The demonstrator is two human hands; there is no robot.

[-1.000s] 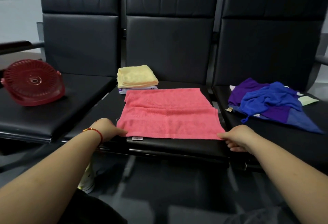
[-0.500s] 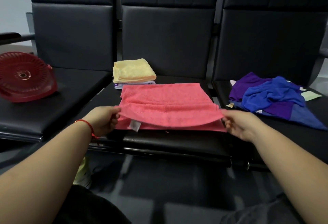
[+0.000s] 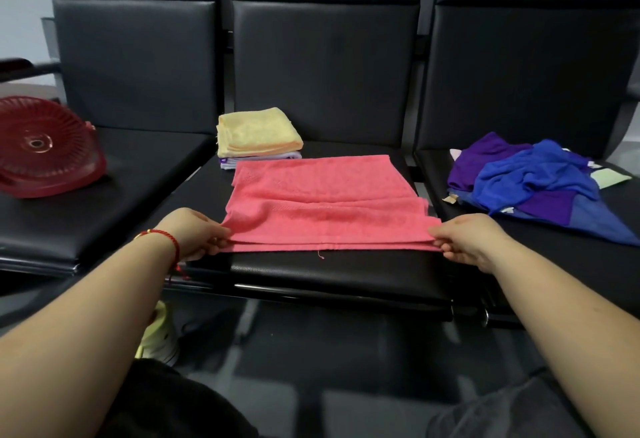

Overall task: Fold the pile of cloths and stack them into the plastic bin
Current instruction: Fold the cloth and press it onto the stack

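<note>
A pink towel (image 3: 322,195) lies on the middle black seat (image 3: 332,271), its near part doubled into a fold close to the seat's front. My left hand (image 3: 194,233) pinches the towel's near left corner. My right hand (image 3: 467,238) pinches the near right corner. Behind the towel sits a folded yellow cloth (image 3: 258,132) on top of a folded pale lilac cloth (image 3: 263,158). A loose pile of blue and purple cloths (image 3: 533,184) lies on the right seat. The red plastic bin (image 3: 45,146) lies tipped on the left seat.
Three black seats stand in a row with tall backrests behind them. A pale green cloth (image 3: 611,179) pokes out beside the loose pile. A yellow-green shoe (image 3: 157,333) is on the dark floor under the left arm.
Both hands lifted the pink towel's near corners off the seat, then brought them down again. The towel now has a doubled layer along its near part.
</note>
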